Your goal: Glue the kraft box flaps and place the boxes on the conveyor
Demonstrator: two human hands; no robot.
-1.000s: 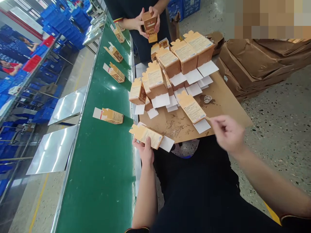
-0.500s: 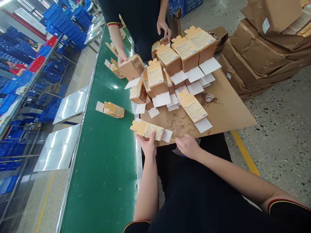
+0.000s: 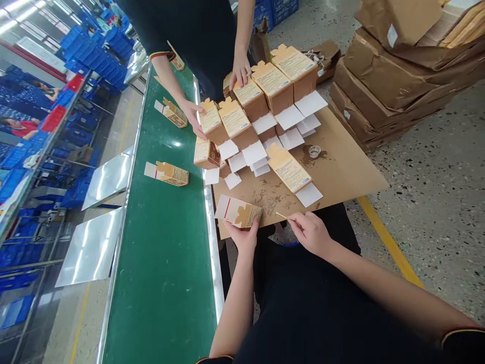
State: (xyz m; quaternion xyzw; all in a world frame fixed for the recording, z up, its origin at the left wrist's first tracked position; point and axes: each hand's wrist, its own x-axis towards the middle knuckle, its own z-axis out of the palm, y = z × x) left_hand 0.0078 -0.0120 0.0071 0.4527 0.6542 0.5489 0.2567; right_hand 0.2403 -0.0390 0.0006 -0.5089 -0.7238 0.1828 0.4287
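My left hand [image 3: 244, 236] is closed around a small tan carton [image 3: 248, 215], whose white end flap with a red stripe points left. In my right hand [image 3: 308, 231] I pinch a thin stick [image 3: 281, 216], its tip a short way right of the carton. Another carton [image 3: 290, 169] lies just beyond, on the brown board [image 3: 352, 167], with its white flap toward me. Past it, several cartons [image 3: 237, 119] stand stacked in rows, their white flaps hanging out on my side.
A green conveyor belt [image 3: 162, 273] runs along the left, carrying a few cartons [image 3: 172, 173]. A small clear cup [image 3: 314, 151] sits on a wet stain. Across the board, a co-worker's hands [image 3: 241, 68] touch the stack. Brown wrapped bundles [image 3: 382, 86] are piled at right.
The carton in my left hand has turned, so its striped flap now shows. My right hand with the stick has drawn away to the right. The co-worker's carton has joined the stack.
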